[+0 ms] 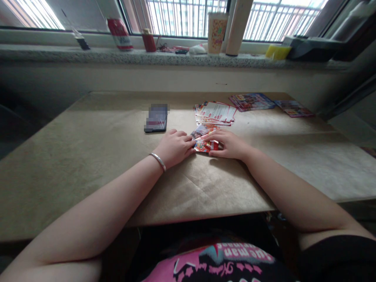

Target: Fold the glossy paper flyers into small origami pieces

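Observation:
A small glossy printed leaflet (207, 145), red with colourful pictures and with a crease or fold across it, lies on the table between my hands. My left hand (175, 148), with a silver bangle at the wrist, holds the leaflet's left edge under its fingertips. At the other side my right hand (229, 144) has its fingers over the leaflet's top and the thumb by its near edge. Just beyond is a loose pile of similar printed leaflets (219, 112), white text side up, partly touching or overlapping the held one; I cannot tell which.
A dark phone (156, 118) lies left of the pile. Two stacks of blue and red printed papers, a nearer stack (252, 101) and a farther-right stack (293, 108), lie at the back right. A paper cup (217, 34) and red can (120, 34) stand on the windowsill (182, 58).

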Motion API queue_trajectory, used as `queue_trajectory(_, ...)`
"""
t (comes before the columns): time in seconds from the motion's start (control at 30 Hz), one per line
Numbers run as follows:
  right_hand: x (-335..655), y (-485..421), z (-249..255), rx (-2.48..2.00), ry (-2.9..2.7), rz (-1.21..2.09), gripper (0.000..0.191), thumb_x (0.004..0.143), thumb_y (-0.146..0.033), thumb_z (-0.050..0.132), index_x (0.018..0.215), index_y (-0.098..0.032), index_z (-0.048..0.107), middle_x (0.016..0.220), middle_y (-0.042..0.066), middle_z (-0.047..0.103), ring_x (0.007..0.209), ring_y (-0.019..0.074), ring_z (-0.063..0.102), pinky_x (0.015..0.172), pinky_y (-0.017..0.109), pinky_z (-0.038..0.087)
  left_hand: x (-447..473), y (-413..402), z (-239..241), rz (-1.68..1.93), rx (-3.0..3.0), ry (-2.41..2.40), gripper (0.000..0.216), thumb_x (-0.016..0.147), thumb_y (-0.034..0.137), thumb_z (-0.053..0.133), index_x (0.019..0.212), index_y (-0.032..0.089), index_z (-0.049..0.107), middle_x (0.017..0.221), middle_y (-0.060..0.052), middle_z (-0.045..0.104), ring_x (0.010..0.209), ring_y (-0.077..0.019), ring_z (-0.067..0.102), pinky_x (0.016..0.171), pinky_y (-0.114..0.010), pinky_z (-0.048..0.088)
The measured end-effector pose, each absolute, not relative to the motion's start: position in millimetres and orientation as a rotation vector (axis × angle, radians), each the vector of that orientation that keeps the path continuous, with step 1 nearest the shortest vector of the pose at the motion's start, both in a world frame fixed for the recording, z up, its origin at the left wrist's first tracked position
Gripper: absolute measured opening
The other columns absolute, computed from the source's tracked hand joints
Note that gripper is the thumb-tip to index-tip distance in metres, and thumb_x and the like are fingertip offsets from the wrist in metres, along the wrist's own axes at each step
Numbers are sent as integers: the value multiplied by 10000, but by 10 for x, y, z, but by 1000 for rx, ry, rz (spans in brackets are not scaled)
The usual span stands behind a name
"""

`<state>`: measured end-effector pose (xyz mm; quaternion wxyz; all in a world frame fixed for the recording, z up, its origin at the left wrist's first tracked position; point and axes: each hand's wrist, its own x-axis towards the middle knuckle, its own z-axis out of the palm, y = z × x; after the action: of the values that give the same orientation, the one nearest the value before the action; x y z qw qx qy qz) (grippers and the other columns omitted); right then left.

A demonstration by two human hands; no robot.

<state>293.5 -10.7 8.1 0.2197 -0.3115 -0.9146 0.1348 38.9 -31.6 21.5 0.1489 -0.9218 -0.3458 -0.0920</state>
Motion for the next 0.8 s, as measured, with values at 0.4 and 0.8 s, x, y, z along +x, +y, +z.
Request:
queue_trajectory(0.4,2929,-117,73,-841,-2496,343,315,838,-398,659,1108,-241,703,1122,73,718,1047,236,644,941,393,477,400,-264,178,-261,-2575,-999,273,958,264,484,805,173,691,806,-47,747,735,-199,669,644,-330,413)
queue_trajectory(0.8,2920,-148,107,-853,-2489,335,236,866,-367,624,1035,-237,724,992,62,739,930,209,664,856,349,492,391,-215,112,-359,-2587,-1071,301,958,255,425,885,138,692,845,-94,742,760,-209,673,641,-314,476)
